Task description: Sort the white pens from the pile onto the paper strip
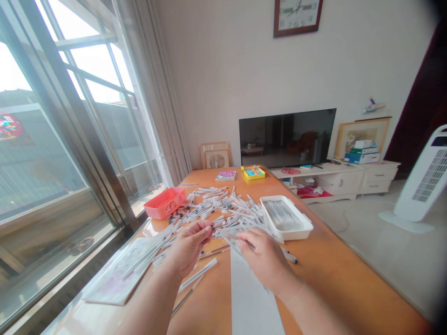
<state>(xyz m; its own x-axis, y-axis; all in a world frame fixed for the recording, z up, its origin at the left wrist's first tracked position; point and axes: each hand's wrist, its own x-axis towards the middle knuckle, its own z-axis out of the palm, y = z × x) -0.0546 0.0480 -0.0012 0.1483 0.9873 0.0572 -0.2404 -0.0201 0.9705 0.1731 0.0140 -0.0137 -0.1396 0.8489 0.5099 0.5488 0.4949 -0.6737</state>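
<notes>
My left hand (193, 244) is closed, pinching a small black pen part (212, 227) between thumb and fingertips. Across from it, my right hand (265, 256) is closed around a translucent pen barrel (226, 231) that points toward the left hand. Beyond both hands spreads a heap of white and clear pen parts (209, 201), some with black ends. Below the hands lies a white paper strip (251, 298). A few loose barrels and a dark refill (183, 301) rest beside my left forearm.
A red plastic basket (162, 207) stands left of the heap, and a white tub (296, 232) of pen parts stands right. A flat booklet (111, 281) lies front left. Farther back are a yellow box (255, 177) and a pink booklet (226, 176). A window borders the left side.
</notes>
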